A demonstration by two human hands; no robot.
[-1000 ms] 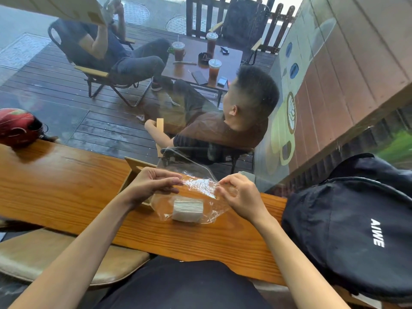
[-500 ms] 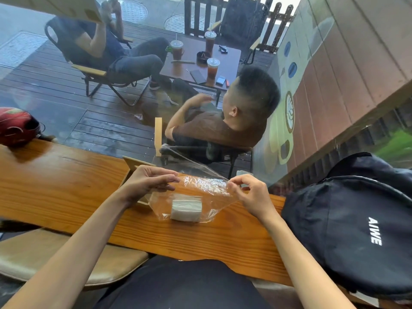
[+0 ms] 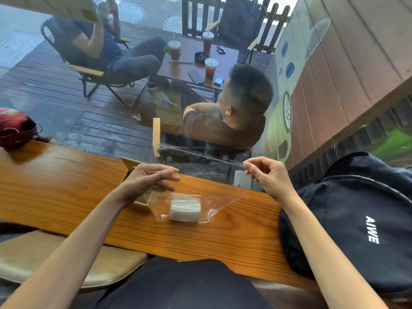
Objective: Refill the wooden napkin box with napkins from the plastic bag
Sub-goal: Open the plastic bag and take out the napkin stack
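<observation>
We hold the clear plastic bag (image 3: 189,181) stretched wide between our two hands above the long varnished wooden counter (image 3: 66,181). Our left hand (image 3: 147,181) pinches the bag's left edge between thumb and fingertips, and our right hand (image 3: 267,175) pinches the opposite edge the same way, raised a little higher and well apart from the left, so the mouth of the bag is pulled taut and open toward the window glass. The bottom of the bag rests on the counter, and inside it lies a small white stack of folded napkins (image 3: 185,210), flat on the wood between our forearms. The pale wooden napkin box (image 3: 131,166) sits on the counter just behind and under our left hand; only a corner and a lower edge show, so we cannot tell what is in it. At our right a black fabric backpack with white lettering (image 3: 356,219) lies on the counter's end, near our right forearm. A red helmet (image 3: 15,128) rests at the far left end of the counter. Below the counter's near edge a tan cushioned stool seat (image 3: 55,257) shows beside our lap
</observation>
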